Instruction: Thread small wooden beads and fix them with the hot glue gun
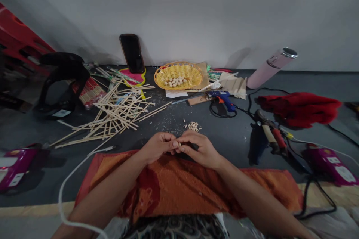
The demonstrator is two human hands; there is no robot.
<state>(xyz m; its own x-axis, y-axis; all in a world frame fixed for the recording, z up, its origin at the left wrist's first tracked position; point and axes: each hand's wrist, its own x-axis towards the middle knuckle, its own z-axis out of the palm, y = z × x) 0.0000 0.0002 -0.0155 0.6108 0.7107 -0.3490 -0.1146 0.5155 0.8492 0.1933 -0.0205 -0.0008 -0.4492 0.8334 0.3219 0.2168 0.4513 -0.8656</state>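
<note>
My left hand (162, 146) and my right hand (199, 147) meet fingertip to fingertip over the near edge of an orange towel (179, 190). Pinched between them is a small pale wooden piece (179, 145), mostly covered by the thumbs and fingers. Just beyond my knuckles lies a little heap of short cut wooden stick pieces (193, 126). A yellow woven basket (165, 69) farther back holds several small pale clusters (176, 81). To the left spreads a loose pile of long thin wooden sticks (117, 110).
A blue glue gun (224, 99), pliers (269, 130) and a red cloth (300, 109) lie to the right. A pink flask (270, 68) and a phone (131, 53) stand near the wall. A white cable (66, 190) crosses at left; purple boxes (17, 166) flank the sides.
</note>
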